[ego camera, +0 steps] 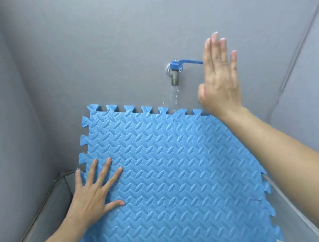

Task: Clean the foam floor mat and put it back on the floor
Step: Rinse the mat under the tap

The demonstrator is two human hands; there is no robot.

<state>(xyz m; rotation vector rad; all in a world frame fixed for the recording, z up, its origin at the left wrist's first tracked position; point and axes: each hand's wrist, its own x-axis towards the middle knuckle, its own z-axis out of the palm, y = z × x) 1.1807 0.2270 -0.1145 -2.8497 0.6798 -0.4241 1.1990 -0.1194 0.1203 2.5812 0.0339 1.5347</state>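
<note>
Foam mat (pixel 178 167), blue, fills lower centre of frame, top edge leaning on the grey wall (pixel 109 38) under the tap (pixel 174 75). Thin trickle falls on its top edge. Washing looks early or midway; return to floor not done. Left hand (pixel 95 192) pressed flat on mat, fingers spread wide. Right hand (pixel 218 77) raised at the blue lever (pixel 191 61), fingers straight, close together, gripping nothing.

a metal tap (pixel 174 77) with a blue lever handle (pixel 187 62) is sitting on the grey wall (pixel 109 38); the lever is pointing sideways. a thin stream of water (pixel 176 95) is falling from the spout, with droplets scattering beside it. grey side walls (pixel 4 115) are closing in left and right. a grey ledge (pixel 52 203) is running along the lower left.
</note>
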